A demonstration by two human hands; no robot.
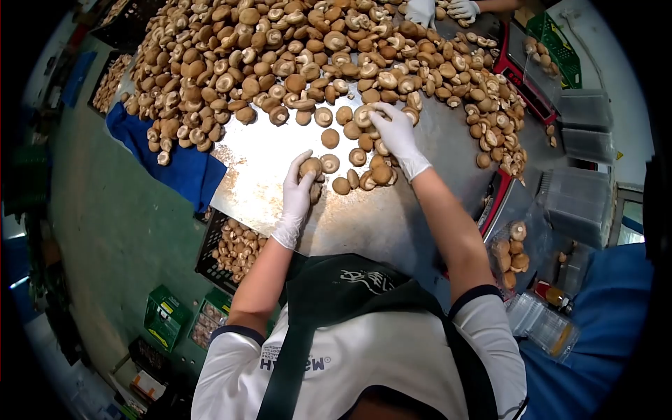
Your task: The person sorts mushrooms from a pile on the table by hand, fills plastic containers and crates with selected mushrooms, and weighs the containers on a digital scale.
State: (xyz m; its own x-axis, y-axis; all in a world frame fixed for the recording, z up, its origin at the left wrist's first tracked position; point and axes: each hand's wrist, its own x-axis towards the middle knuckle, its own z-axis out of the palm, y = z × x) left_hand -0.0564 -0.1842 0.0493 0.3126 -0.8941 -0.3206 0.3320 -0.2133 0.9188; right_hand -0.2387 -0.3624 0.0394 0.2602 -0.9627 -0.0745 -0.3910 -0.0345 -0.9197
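Observation:
Brown mushrooms [294, 84] lie heaped over the far part of a metal table [245, 161]. My left hand [297, 192], in a white glove, has its fingers wrapped round a mushroom [310, 167] near the table's middle. Farther right, my gloved right hand [397, 134] pinches a pale-stemmed mushroom [363, 116] at the near edge of the heap. Between my hands lie loose mushrooms [330, 138], and a small cluster [381, 173] sits below my right hand.
A blue cloth [189, 171] hangs at the table's left edge. Below it stands a black crate [206, 255] of mushrooms. Red-edged scales [521, 87] and clear plastic trays [577, 203] are at the right. A co-worker's gloved hands [421, 10] show at the top.

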